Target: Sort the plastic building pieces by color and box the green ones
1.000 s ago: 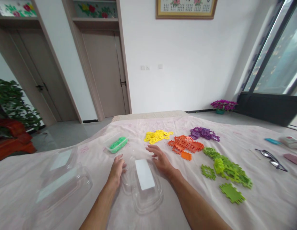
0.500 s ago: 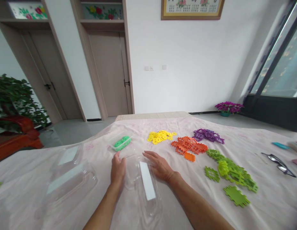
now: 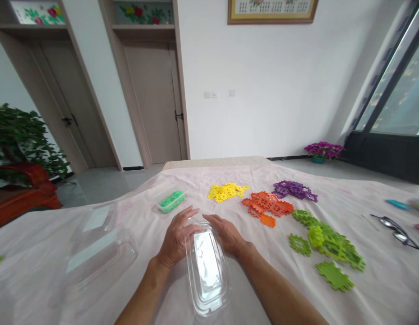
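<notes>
A clear plastic clamshell box (image 3: 207, 271) with a white label lies on the pink cloth right in front of me. My left hand (image 3: 177, 237) rests on its far left side, fingers wrapped over the lid edge. My right hand (image 3: 226, 234) holds the far right side, fingers curled against it. Beyond my hands sits a small clear tray of green pieces (image 3: 171, 201). Piles of yellow pieces (image 3: 227, 192), orange pieces (image 3: 267, 206), purple pieces (image 3: 293, 190) and light green pieces (image 3: 326, 246) lie on the cloth to the right.
Two more clear plastic boxes (image 3: 94, 246) lie at the left. Glasses (image 3: 395, 230) and a teal object (image 3: 397, 204) sit at the far right. The cloth-covered table (image 3: 371, 280) ends ahead, with doors, a plant (image 3: 20, 144) and a window beyond.
The box lid, standing open a second ago, has been folded down flat. My left hand moved from beside the box onto its lid; my right hand stayed on the right side.
</notes>
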Available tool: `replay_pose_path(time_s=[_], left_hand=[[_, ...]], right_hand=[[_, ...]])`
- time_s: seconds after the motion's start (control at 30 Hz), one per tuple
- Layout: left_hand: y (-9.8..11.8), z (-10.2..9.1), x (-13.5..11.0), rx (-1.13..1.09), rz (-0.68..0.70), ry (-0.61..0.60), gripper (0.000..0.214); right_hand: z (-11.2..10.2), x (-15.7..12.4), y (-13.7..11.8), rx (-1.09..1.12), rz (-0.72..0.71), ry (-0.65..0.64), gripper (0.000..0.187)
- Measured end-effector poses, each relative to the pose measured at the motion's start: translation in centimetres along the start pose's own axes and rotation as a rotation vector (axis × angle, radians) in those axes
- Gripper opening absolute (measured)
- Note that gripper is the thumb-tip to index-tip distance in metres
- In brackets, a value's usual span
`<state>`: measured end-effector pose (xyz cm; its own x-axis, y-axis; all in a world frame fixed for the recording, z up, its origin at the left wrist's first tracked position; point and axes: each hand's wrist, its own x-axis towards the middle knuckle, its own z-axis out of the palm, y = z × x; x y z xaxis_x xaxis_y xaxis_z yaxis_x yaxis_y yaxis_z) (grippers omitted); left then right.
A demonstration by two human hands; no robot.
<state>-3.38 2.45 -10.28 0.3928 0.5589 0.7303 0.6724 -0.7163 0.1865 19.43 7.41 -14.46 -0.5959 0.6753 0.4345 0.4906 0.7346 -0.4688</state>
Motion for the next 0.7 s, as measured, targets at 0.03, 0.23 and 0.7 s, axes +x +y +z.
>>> replay_pose_path(time_s=[0.03,0.23,0.7], left_hand=[[-0.1,0.1,-0.1,0.004,-0.020,0.003,0.034],[-1.3,1.1,-0.3,-0.042,-0.337,0.072,0.021],[-3.4,2.9,-1.3,-0.299,-0.720,0.308,0.050]], right_hand=[[0.1,0.0,0.2,0.018,-0.001,0.011,0.068],[0.8,0.5,1.2,0.234,-0.074,0.194,0.072],[-3.3,2.8,-0.7,0.551,0.108,0.252,0.034]])
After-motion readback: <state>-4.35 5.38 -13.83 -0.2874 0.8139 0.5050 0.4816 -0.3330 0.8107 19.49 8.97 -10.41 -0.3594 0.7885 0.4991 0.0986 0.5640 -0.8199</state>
